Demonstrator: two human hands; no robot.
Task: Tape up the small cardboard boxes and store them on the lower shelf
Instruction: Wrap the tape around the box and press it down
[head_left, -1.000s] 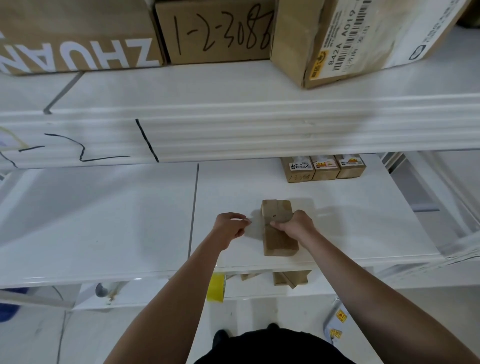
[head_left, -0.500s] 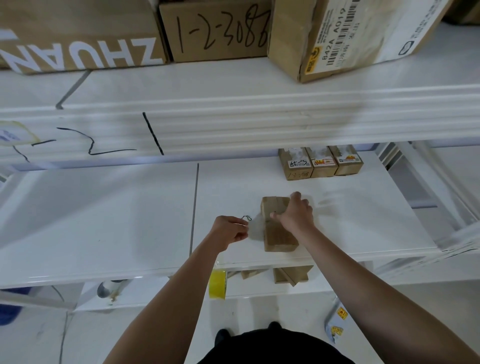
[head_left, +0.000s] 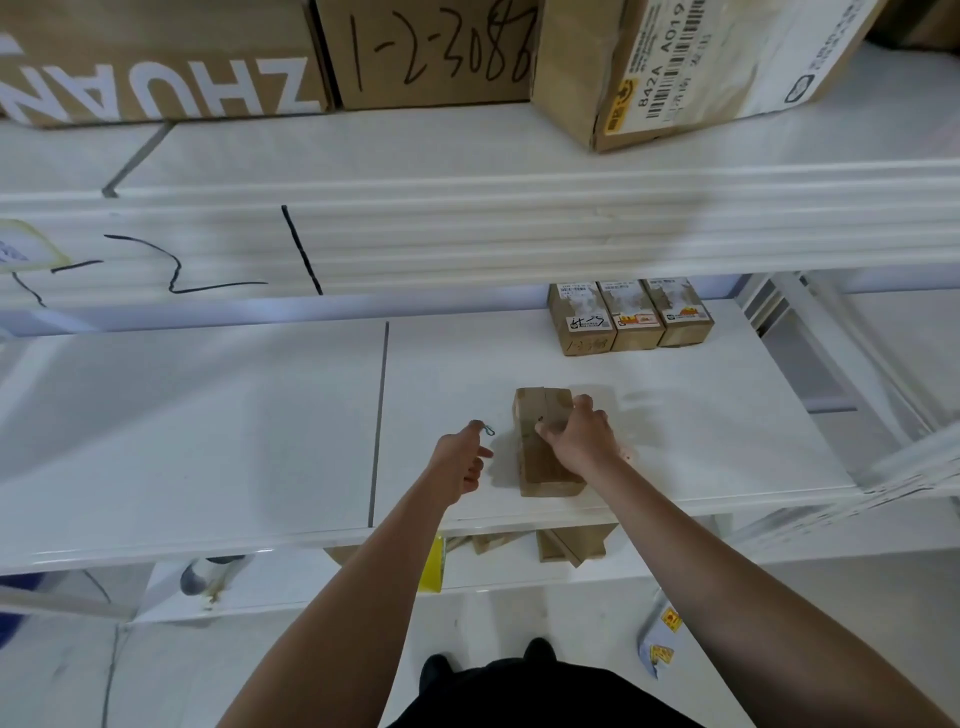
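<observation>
Cardboard gave you a firm hold at this moment: your right hand (head_left: 579, 441) lay over the small cardboard box (head_left: 545, 447), fingers curled round its top and right side, thumb on the upper face, presumably to pin it flat while its seam was dealt with. That box sat on the white middle shelf (head_left: 260, 441), near the front edge and just right of the dark panel seam (head_left: 379, 421).

Your left hand (head_left: 460, 462) hovered just left of the box, apart from it, thumb and forefinger pinching something thin with a small bluish loop (head_left: 488, 429) at its tip; it was too small to tell whether that was tape end, wire or string.

Three labelled small boxes (head_left: 631, 317) stood side by side at the back of the shelf, well apart from yours, leaving open board between and to the left.

Below the shelf's front edge you had the lower shelf (head_left: 291, 582), where more cardboard pieces (head_left: 569, 545) and a yellow object (head_left: 434, 566), perhaps a tape roll, already lay. Your arms would have to clear that front edge to reach down.
</observation>
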